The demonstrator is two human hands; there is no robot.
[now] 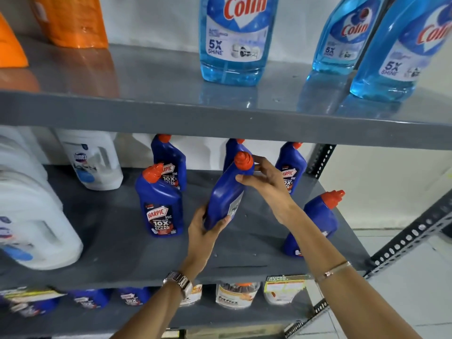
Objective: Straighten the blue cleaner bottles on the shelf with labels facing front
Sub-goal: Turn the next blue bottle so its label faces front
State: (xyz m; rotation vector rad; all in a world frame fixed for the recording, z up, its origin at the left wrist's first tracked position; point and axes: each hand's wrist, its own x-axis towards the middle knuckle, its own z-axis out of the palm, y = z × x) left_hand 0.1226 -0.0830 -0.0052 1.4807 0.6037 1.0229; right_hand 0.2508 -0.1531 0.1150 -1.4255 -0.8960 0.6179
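A dark blue cleaner bottle (pixel 226 192) with a red cap is tilted above the middle grey shelf (pixel 122 250); its label is turned to the right, away from me. My left hand (pixel 204 231) grips its base and my right hand (pixel 264 177) holds its neck just under the cap. To the left, one blue bottle (pixel 160 204) stands with its label facing front, another (pixel 171 162) behind it. Two more stand at the back, one (pixel 232 149) partly hidden and one (pixel 291 167) facing front. At the right a bottle (pixel 315 221) leans with its label turned away.
White jugs (pixel 36 221) (pixel 95 160) fill the shelf's left side. The upper shelf (pixel 171 113) carries light blue glass-cleaner bottles (pixel 234 40) and orange packs (pixel 71 20). Perforated metal uprights (pixel 411 238) stand at the right. More bottles (pixel 234 294) sit on the shelf below.
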